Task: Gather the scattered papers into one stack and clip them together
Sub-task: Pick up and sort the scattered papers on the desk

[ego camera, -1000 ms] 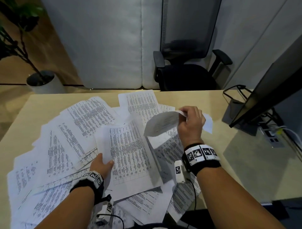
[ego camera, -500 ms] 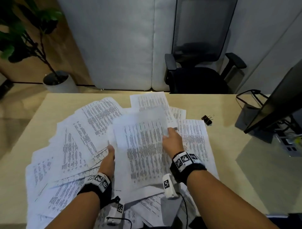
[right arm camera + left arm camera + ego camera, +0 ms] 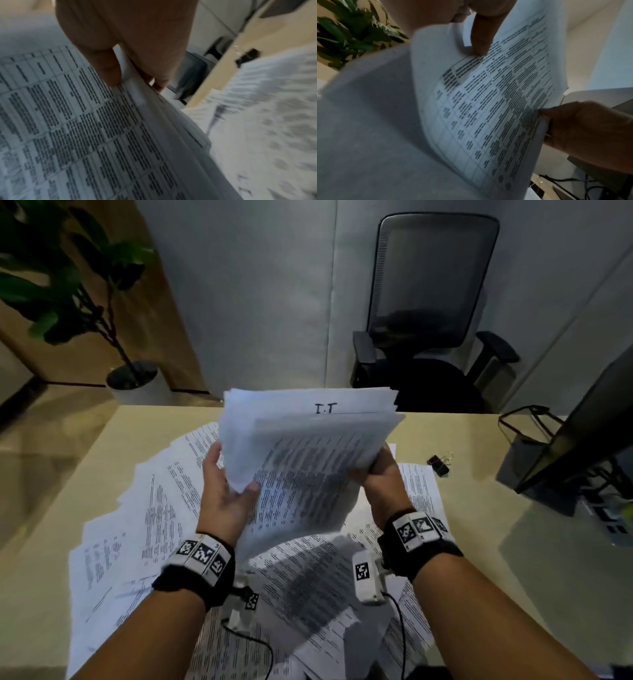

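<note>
A bundle of printed sheets [image 3: 308, 446] is lifted off the desk and tilted up, its top sheet marked "I.T". My left hand [image 3: 227, 484] grips its left edge, thumb on the printed face [image 3: 479, 40]. My right hand [image 3: 373, 474] pinches its right edge, thumb on top and fingers beneath [image 3: 130, 75]. Many loose printed papers [image 3: 150, 518] still lie fanned over the desk below and to the left. A black binder clip [image 3: 440, 463] rests on the bare wood to the right of the papers, also visible in the right wrist view [image 3: 247, 57].
The light wooden desk [image 3: 479, 542] has a monitor [image 3: 582, 433] and a dark wire stand [image 3: 527, 422] at its right. An office chair [image 3: 431, 320] stands behind the desk. A potted plant [image 3: 133, 374] stands on the floor at the far left.
Both hands have raised the gathered sheets from flat on the pile into a tilted bundle held in the air by its two side edges.
</note>
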Available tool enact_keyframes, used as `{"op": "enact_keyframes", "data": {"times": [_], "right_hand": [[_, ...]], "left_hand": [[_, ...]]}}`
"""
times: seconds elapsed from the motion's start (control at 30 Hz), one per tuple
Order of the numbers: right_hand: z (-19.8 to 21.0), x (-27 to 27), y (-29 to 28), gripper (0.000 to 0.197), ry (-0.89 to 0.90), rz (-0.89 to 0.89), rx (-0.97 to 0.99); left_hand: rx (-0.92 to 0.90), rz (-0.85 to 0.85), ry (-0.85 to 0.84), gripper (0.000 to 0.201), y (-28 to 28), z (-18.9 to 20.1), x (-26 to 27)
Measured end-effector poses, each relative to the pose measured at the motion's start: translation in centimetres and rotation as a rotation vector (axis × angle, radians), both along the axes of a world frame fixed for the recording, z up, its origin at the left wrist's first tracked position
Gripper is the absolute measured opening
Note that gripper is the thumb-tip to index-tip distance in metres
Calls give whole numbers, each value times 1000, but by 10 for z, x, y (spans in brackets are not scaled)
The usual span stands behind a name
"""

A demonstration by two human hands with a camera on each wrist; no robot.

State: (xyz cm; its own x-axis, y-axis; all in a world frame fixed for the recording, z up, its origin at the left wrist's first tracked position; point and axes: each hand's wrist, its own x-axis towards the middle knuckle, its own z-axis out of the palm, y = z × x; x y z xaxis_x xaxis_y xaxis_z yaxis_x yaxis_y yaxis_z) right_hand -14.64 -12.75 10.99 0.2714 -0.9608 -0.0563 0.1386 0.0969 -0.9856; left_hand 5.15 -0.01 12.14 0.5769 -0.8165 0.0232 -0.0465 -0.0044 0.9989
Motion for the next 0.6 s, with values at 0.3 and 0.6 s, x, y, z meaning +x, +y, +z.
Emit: {"op": "enact_keyframes", "data": {"times": [0.3, 0.6], "right_hand": [[-1, 0, 21, 53, 102, 102, -46], [1, -1, 22, 51, 87, 61, -33]], "left_hand": [[-55, 55, 63, 65, -4, -7, 0], [-32, 74, 136, 48, -9, -9, -7]]}}
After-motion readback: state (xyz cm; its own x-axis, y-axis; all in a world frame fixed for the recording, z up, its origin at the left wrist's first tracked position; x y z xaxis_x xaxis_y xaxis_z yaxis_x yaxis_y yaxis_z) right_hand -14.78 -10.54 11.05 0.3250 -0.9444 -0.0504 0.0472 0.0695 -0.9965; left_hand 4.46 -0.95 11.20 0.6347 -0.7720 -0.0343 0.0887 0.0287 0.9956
